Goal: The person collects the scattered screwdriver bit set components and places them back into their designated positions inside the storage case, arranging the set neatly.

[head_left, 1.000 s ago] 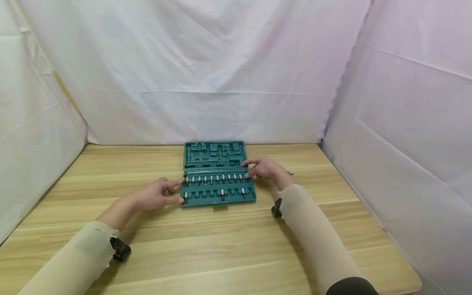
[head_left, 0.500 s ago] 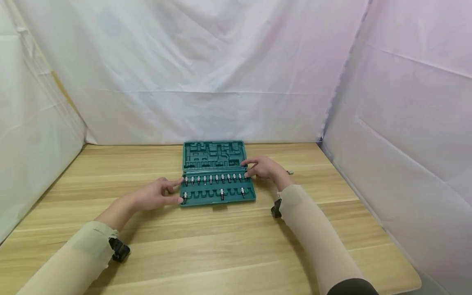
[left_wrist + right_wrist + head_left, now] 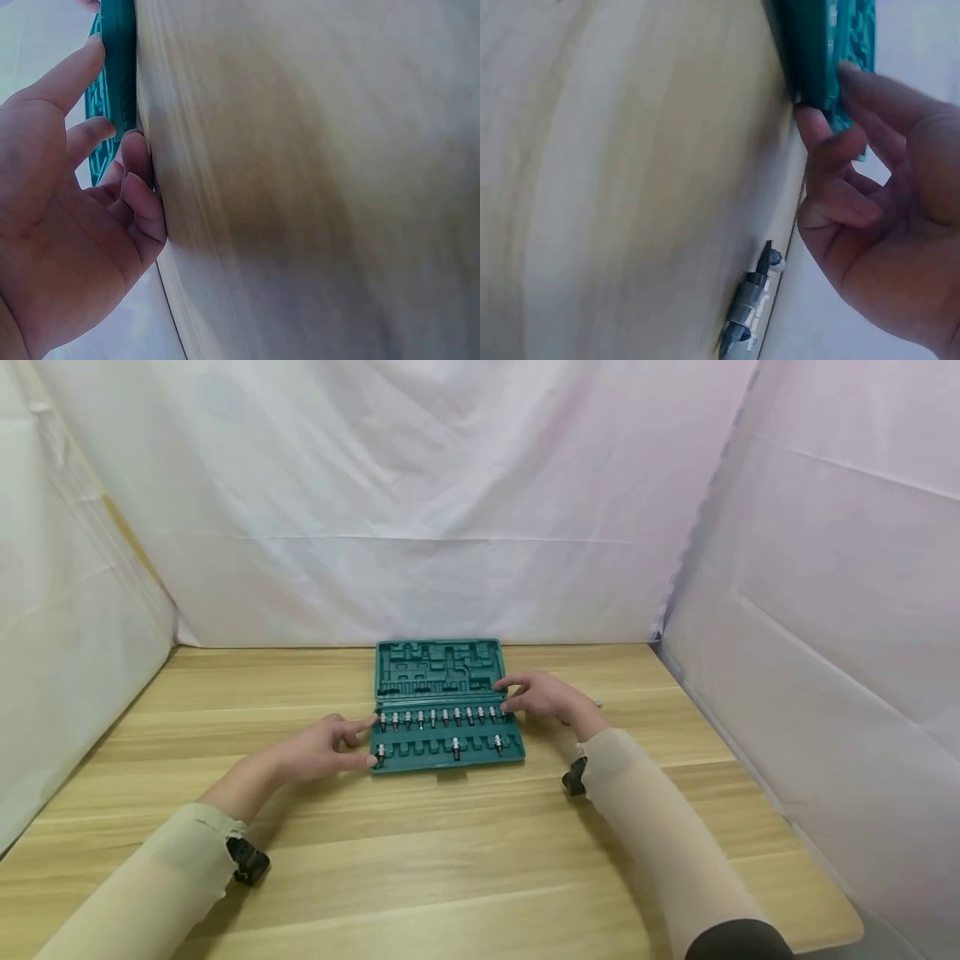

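Observation:
A green socket case (image 3: pixel 448 766) lies open on the table, its lid at the back. A full row of bit sockets (image 3: pixel 432 717) crosses its middle, with 3 more spaced along the front row. My left hand (image 3: pixel 311 750) touches the case's left side with thumb and index finger spread, the index finger near the hinge. In the left wrist view its other fingers curl by the tabletop. My right hand (image 3: pixel 546 695) pinches the right side near the hinge; in the right wrist view the thumb (image 3: pixel 881 94) lies on the rim and a fingertip sits low against the edge.
Loose metal bit sockets (image 3: pixel 744 304) lie on the wooden table (image 3: pixel 450 860) right of the case, mostly behind my right hand in the head view. White cloth walls (image 3: pixel 420 510) close off the back and both sides.
The head view tilts a little, shifting the whole scene slightly up and right. My right wrist has moved a bit to the right; both hands stay at the case's sides.

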Available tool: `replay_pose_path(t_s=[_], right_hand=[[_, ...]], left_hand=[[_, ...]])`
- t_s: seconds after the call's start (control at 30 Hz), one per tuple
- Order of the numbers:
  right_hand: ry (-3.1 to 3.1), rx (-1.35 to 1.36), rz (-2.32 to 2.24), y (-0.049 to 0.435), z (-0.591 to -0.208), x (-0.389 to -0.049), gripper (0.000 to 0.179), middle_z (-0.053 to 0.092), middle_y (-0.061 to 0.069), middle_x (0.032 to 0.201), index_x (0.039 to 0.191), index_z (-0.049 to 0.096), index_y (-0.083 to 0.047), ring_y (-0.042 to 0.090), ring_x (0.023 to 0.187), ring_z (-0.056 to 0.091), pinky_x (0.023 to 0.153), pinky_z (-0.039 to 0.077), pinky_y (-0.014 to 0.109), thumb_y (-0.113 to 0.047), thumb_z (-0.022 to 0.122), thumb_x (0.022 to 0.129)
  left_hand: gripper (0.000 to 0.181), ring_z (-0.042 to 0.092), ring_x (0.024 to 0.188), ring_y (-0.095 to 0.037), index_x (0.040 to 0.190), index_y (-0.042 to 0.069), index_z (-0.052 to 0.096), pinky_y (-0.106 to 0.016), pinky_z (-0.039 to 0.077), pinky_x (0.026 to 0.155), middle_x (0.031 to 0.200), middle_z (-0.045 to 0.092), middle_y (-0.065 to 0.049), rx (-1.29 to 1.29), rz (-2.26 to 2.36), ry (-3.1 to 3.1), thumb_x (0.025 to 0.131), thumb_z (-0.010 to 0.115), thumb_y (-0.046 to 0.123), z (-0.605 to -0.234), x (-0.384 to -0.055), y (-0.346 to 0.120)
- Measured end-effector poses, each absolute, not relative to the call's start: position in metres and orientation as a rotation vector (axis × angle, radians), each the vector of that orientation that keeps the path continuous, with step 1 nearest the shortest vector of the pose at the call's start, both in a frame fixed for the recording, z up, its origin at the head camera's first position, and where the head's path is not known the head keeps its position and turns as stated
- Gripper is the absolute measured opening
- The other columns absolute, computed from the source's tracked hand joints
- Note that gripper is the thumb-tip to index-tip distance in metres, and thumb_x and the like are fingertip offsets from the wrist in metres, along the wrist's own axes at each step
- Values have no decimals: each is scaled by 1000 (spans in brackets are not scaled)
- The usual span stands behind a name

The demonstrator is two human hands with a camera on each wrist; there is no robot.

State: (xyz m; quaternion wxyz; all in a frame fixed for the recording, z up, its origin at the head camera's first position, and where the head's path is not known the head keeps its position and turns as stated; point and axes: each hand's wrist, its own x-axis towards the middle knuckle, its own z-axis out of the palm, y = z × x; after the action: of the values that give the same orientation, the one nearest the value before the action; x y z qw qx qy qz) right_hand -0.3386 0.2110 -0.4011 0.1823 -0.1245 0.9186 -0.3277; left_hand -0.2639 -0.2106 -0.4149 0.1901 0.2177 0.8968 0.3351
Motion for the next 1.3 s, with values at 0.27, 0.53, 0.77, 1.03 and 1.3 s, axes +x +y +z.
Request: replay_pose_path(t_s=[0.27, 0.53, 0.77, 1.03, 1.3], right_hand=[[2642, -426, -1003, 239, -387, -344, 46, 69, 16, 141, 154, 63, -14, 40, 110, 67, 98, 55, 57, -33, 63, 113], [2710, -379, -1037, 273, -384, -348, 43, 69, 18, 141, 150, 66, -9, 43, 108, 64, 99, 51, 64, -32, 60, 114], [2741, -301, -1004, 287, -395, -356, 40, 71, 20, 137, 147, 67, -4, 38, 116, 68, 100, 56, 53, -22, 66, 111], [2784, -230, -875, 288, -399, -359, 38, 70, 21, 139, 140, 72, -4, 40, 128, 65, 109, 53, 57, -23, 73, 108], [2836, -246, -736, 285, -405, -362, 30, 76, 19, 135, 130, 80, -5, 37, 124, 69, 108, 55, 55, -23, 75, 106]], left_hand=[[89, 53, 100, -25, 173, 13, 33, -39, 49, 83, 121, 54, -17, 617, 925, 2527, 103, 77, 46, -414, -266, -210], [89, 54, 102, -25, 173, 15, 33, -38, 49, 84, 125, 54, -17, 597, 914, 2526, 103, 76, 48, -412, -264, -210], [88, 55, 101, -25, 173, 16, 34, -38, 50, 83, 126, 54, -18, 588, 925, 2523, 103, 77, 48, -413, -264, -211], [87, 56, 102, -25, 173, 16, 35, -38, 49, 84, 127, 56, -18, 583, 919, 2532, 103, 77, 47, -416, -264, -211], [86, 57, 103, -25, 172, 15, 36, -38, 50, 86, 128, 57, -18, 596, 890, 2550, 104, 76, 47, -415, -264, -210]])
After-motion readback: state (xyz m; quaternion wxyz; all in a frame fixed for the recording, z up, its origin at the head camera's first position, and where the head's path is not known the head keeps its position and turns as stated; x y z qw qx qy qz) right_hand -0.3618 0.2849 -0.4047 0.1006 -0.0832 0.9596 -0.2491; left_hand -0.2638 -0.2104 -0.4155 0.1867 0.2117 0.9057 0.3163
